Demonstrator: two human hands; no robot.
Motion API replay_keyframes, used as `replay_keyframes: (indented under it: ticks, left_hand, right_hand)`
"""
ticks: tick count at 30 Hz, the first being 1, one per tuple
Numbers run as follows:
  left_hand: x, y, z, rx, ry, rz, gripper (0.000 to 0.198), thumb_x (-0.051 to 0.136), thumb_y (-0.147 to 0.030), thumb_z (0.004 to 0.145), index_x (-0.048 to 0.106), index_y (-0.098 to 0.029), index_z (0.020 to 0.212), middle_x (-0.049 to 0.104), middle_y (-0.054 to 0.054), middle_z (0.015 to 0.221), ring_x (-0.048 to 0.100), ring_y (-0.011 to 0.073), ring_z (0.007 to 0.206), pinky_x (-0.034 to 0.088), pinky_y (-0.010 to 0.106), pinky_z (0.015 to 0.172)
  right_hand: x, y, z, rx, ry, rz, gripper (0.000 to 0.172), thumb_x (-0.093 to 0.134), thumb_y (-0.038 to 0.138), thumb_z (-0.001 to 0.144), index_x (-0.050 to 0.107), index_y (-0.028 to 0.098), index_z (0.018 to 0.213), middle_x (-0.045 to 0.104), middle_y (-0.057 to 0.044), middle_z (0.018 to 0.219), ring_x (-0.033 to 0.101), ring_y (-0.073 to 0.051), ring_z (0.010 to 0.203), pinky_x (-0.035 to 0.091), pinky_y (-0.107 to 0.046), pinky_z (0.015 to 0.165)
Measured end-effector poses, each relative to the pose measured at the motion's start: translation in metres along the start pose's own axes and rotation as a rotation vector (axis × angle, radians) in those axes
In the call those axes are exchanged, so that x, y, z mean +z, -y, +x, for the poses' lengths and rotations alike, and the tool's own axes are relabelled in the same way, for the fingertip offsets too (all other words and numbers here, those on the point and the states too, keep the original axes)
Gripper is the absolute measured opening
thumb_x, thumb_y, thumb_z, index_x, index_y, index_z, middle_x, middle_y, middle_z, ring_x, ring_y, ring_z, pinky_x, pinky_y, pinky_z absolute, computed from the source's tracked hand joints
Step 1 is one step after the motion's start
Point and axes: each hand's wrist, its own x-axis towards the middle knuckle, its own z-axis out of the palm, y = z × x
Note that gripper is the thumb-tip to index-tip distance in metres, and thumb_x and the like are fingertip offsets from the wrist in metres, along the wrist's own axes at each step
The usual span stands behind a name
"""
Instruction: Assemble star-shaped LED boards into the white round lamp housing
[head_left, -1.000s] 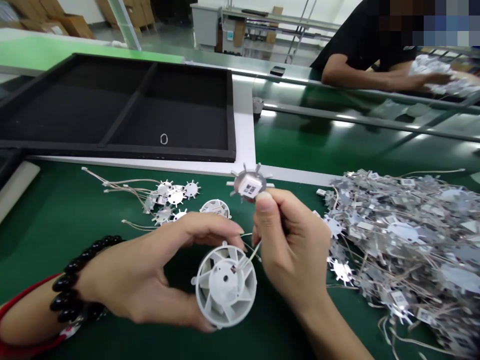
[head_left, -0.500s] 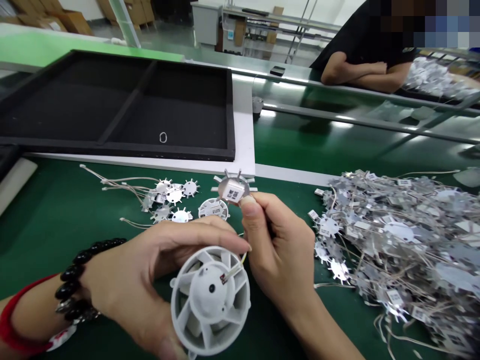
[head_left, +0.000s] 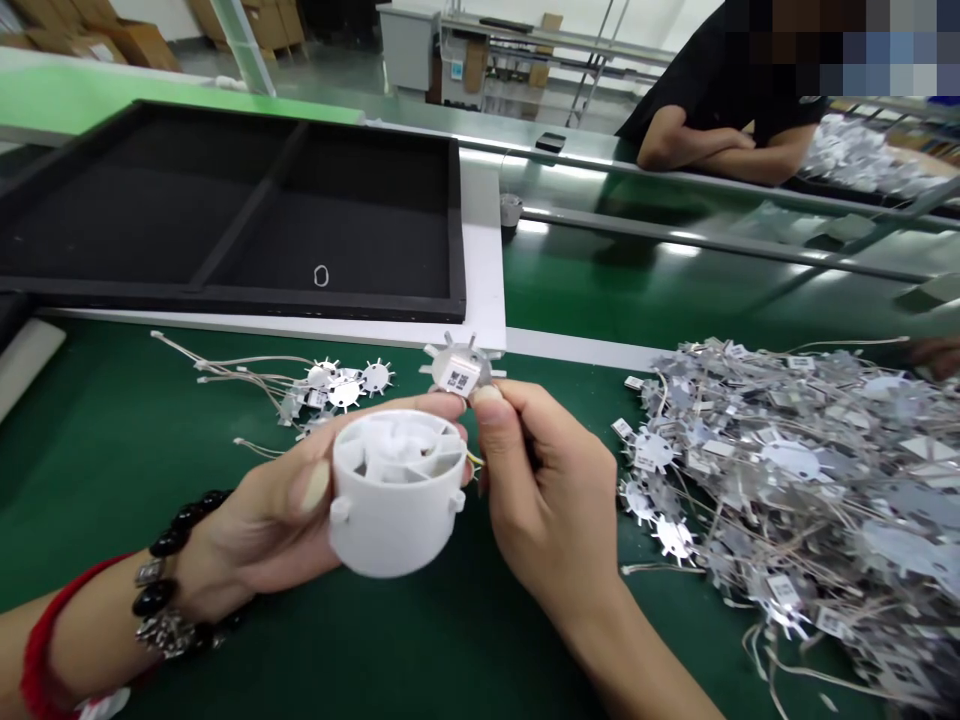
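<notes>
My left hand grips a white round fan housing, its spoked face tilted upward and its side wall toward me. Between the thumb and fingers of my right hand is a silver metal disc with spiky tabs and a white coded label. A thin yellow wire shows between the housing and my right hand; where its ends go is hidden. Behind my left hand lie several similar spiky discs with pale cables on the green table.
A large heap of spiky metal discs with cables covers the right side. A black divided tray stands at the back left on a white board. Across the table, a person's folded arms rest near the edge.
My left hand has turned the fan housing from face-on to side-on and raised it toward the disc. The right hand keeps the disc almost in place. The view has shifted slightly.
</notes>
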Motion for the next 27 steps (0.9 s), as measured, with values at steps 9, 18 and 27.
replay_keyframes:
  ticks: [9,18,27]
  left_hand:
    - [0.013,0.009,0.001,-0.038,0.124,-0.526,0.032,0.051,-0.035,0.107,0.068,-0.025,0.133,0.069,-0.004,0.136,0.063,0.0200,0.128,0.052,0.020,0.105]
    - [0.009,0.005,-0.001,-0.030,0.109,-0.368,0.038,0.076,-0.025,0.094,0.066,-0.024,0.130,0.074,0.002,0.128,0.065,0.0149,0.126,0.049,0.018,0.104]
    - [0.004,0.003,-0.001,-0.092,0.055,-0.363,0.038,0.075,-0.018,0.093,0.064,-0.026,0.129,0.075,-0.001,0.126,0.072,0.0119,0.112,0.057,0.021,0.096]
  right_hand:
    - [0.000,-0.007,0.005,0.093,-0.030,-0.025,0.020,0.053,0.025,0.101,0.070,0.019,0.091,0.061,0.004,0.061,0.054,-0.008,0.050,0.037,-0.018,0.043]
    - [-0.003,-0.008,0.006,0.071,-0.062,-0.058,0.023,0.052,0.028,0.102,0.069,0.019,0.090,0.055,0.005,0.057,0.051,-0.009,0.045,0.042,-0.019,0.043]
    - [-0.005,-0.006,0.006,0.052,-0.068,-0.068,0.023,0.053,0.027,0.102,0.071,0.018,0.091,0.050,0.006,0.054,0.050,-0.007,0.041,0.038,-0.017,0.038]
